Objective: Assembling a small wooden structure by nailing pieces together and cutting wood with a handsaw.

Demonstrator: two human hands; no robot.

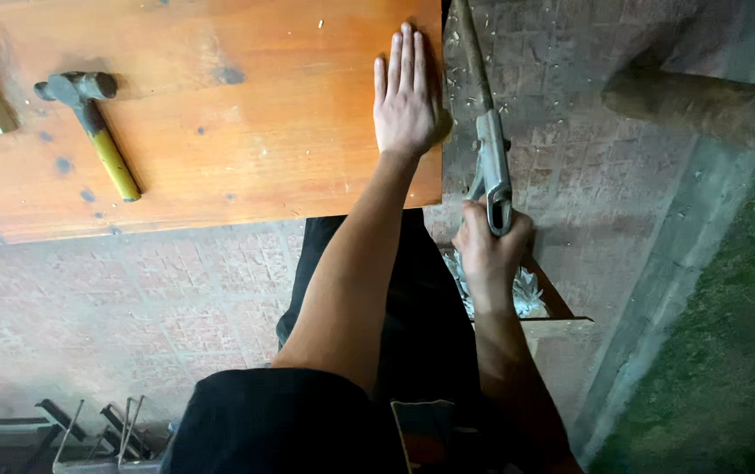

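My left hand (406, 96) lies flat, fingers together, on the right end of a reddish-brown wooden board (219, 114). My right hand (490, 250) grips the grey metal handle of a hand saw (490, 149). The saw's rusty blade runs up along the board's right edge. A hammer (92, 118) with a grey head and a yellowish handle rests on the board's left part, away from both hands.
Brick-patterned paving (114, 307) lies under the board. A thick wooden log (702, 101) lies at the upper right, and green ground (737, 351) at the right. Metal rods and frames (88, 430) sit at the lower left. Sawdust and shavings (527, 294) lie near my right hand.
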